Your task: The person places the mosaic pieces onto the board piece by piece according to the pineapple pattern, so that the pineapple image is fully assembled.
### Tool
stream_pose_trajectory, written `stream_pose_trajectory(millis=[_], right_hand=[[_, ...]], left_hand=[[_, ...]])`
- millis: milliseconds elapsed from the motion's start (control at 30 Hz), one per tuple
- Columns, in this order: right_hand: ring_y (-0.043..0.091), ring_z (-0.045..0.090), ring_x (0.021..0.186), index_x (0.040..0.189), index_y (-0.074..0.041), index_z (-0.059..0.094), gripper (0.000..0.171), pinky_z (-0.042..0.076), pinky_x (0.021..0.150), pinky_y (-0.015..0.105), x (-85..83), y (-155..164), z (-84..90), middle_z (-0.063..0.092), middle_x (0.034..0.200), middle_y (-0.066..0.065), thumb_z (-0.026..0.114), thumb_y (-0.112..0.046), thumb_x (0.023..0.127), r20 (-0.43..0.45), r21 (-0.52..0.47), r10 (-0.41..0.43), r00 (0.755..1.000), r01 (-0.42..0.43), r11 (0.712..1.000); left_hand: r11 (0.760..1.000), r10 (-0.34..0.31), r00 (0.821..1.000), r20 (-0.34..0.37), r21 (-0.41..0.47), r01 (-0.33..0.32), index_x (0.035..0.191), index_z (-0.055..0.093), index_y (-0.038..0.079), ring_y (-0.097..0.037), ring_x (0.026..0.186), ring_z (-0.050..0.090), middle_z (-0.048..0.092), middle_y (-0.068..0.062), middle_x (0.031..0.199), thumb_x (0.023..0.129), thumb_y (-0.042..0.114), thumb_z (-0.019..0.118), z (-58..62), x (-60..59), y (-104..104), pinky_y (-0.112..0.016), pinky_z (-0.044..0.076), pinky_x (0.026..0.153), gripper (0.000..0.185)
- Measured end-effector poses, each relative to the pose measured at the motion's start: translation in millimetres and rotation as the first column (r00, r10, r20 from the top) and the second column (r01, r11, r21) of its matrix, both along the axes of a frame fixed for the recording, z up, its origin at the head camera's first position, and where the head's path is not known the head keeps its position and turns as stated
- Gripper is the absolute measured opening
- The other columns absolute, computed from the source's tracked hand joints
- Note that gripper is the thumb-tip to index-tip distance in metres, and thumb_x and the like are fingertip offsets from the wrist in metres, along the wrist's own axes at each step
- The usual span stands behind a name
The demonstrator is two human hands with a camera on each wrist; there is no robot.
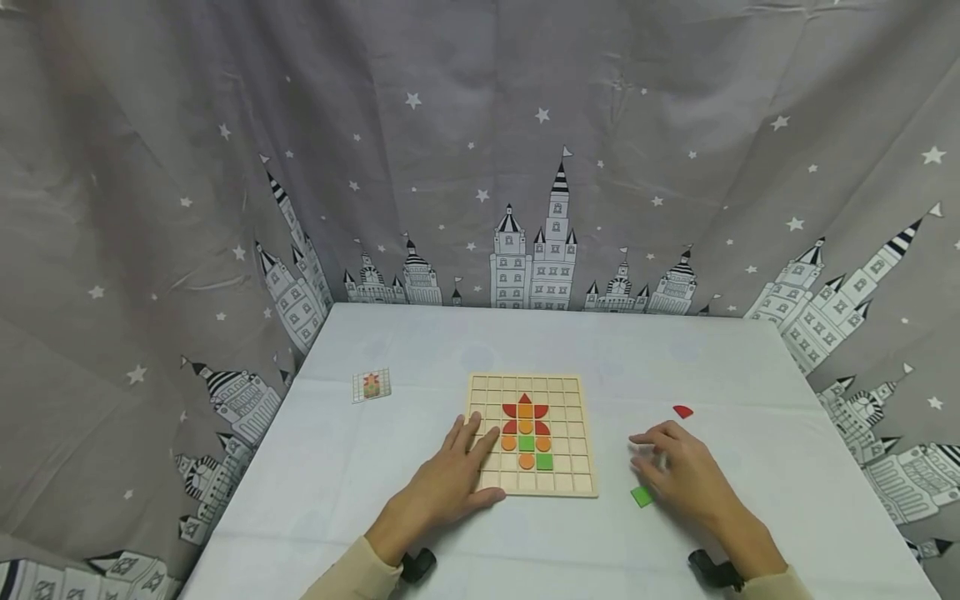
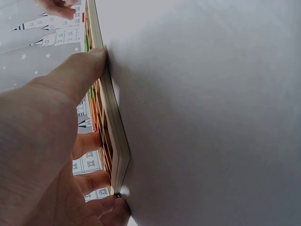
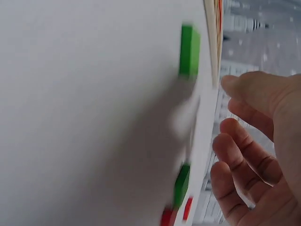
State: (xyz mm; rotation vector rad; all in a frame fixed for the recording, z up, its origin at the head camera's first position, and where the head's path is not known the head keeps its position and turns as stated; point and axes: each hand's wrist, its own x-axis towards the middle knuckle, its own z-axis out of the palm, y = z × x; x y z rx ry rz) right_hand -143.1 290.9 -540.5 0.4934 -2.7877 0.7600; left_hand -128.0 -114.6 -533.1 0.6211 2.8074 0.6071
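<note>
White tablecloth (image 1: 360, 467), grey castle-and-star curtain (image 1: 150, 208) all round. Wooden grid board (image 1: 581, 479) at frame centre, carrying a red, orange and green tile figure (image 1: 526, 433). Left hand (image 1: 450, 479) flat on board's lower-left corner, fingers straight and spread, thumb against the near edge; nothing gripped. Right hand (image 1: 686, 475) lower right of the board, fingers loosely bent over the cloth, closed on nothing as far as visible; wrist view blurred. Loose green square (image 1: 641, 496) just below that hand, near or touching, cannot tell which. Red piece (image 1: 682, 411) apart, up and right. Pattern card (image 1: 372, 385) far left. Risks, as judgement: fumbled pinch on the thin green tile, skidding on smooth cloth; sleeve or knuckle sweeping the red piece off; extra pressure from left palm shifting board, jolting seated tiles out of cells.
</note>
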Motion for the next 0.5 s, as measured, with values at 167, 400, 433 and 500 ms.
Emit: stream_pose_trajectory(millis=[167,400,433,500], right_hand=[[0.007,0.051,0.079,0.132,-0.011,0.087,0.046,0.045,0.067,0.024,5.0,23,-1.4,0.071,0.120,0.009,0.103,-0.018,0.089,0.085,0.024,-0.087,0.993,0.086,0.996],[0.003,0.049,0.075,0.135,-0.007,0.085,0.051,0.043,0.066,0.025,6.8,40,-8.6,0.067,0.119,0.014,0.103,-0.023,0.090,0.113,0.038,-0.128,0.985,0.125,0.991],[0.003,0.050,0.075,0.134,-0.006,0.085,0.050,0.044,0.067,0.025,6.6,41,-9.6,0.067,0.118,0.014,0.104,-0.022,0.090,0.110,0.037,-0.130,0.985,0.127,0.991],[0.003,0.050,0.076,0.132,-0.005,0.086,0.049,0.044,0.066,0.025,6.0,43,-11.2,0.066,0.116,0.014,0.104,-0.021,0.089,0.104,0.034,-0.134,0.986,0.131,0.991]], left_hand=[[1.000,0.004,1.000,-0.001,0.001,-0.004,0.181,0.043,0.011,-0.059,0.178,0.026,0.027,-0.028,0.191,0.104,0.058,0.085,-1.3,0.6,0,-0.072,0.062,0.115,0.099],[1.000,0.004,1.000,-0.008,0.005,-0.004,0.181,0.043,0.011,-0.059,0.177,0.026,0.027,-0.029,0.191,0.104,0.058,0.086,-0.9,0.8,0,-0.073,0.061,0.115,0.100],[1.000,0.003,1.000,-0.007,0.006,-0.003,0.181,0.043,0.011,-0.059,0.177,0.026,0.027,-0.029,0.191,0.104,0.058,0.086,-0.8,0.9,0,-0.073,0.061,0.114,0.099],[1.000,0.001,1.000,-0.006,0.008,-0.001,0.181,0.043,0.010,-0.059,0.177,0.026,0.027,-0.029,0.191,0.104,0.057,0.086,-0.5,1.0,0,-0.073,0.062,0.114,0.099]])
